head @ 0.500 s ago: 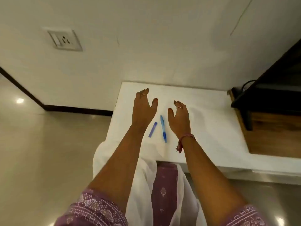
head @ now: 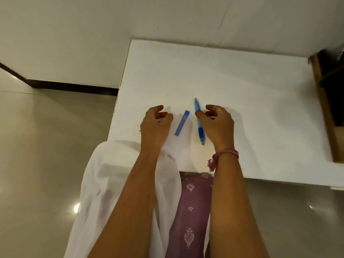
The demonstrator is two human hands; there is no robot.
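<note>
Right hand (head: 217,127) was recorded just right of the pen (head: 201,132), its fingers loosely curled and its thumb and forefinger parted. The thumb tip was laid against the barrel near mid-length, but no pinch was closed on it. The pen was judged to lie flat on the table (head: 242,86), its darker grip end turned toward the person. Left hand (head: 155,127) was held just left of the strip (head: 182,123), a flat blue piece laid at a slant beside the pen and apart from it. The fingers of that hand were likewise loosely curled and nothing was held; a narrow gap appeared between hand and strip. Both things were placed near the front edge of the table, between the two hands. As a judgement, the work was taken to be at its very start: a pick-up of pen and strip was prepared, neither was lifted, and everything beyond the grasp was left to be done. No open container was shown. The strip might be a small case, yet no lid or contents could be made out. At the far right a dark object (head: 335,99) was set on a wooden shelf (head: 324,112); what it held, if anything, was hidden. White cloth (head: 104,164) was draped by the near left corner of the table.
</note>
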